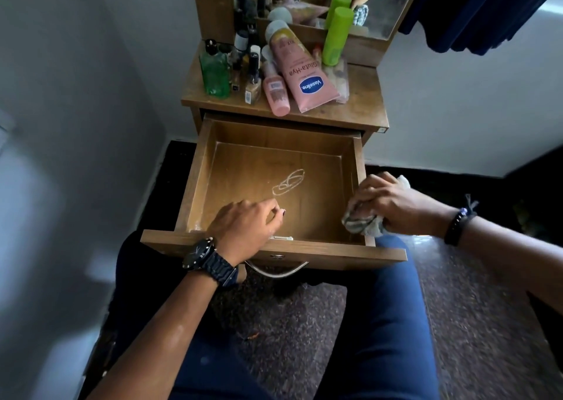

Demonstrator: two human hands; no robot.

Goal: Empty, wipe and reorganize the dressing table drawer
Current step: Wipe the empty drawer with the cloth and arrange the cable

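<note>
careful now, your left hand (243, 226) reaches curled-fingered into the open drawer (195, 183), pinching something too small to tell, near the loose rubber bands (289, 182), while your right hand (393, 204) bunches the cloth (362, 223) at the right wall, so wiping first could smear dust over them.

- My left hand (243, 223) sat lower centre of the frame, knuckles up, fingers curled under, forearm rising from the bottom left.
- My right hand (393, 204) at centre right clutched a cloth (362, 223).
</note>
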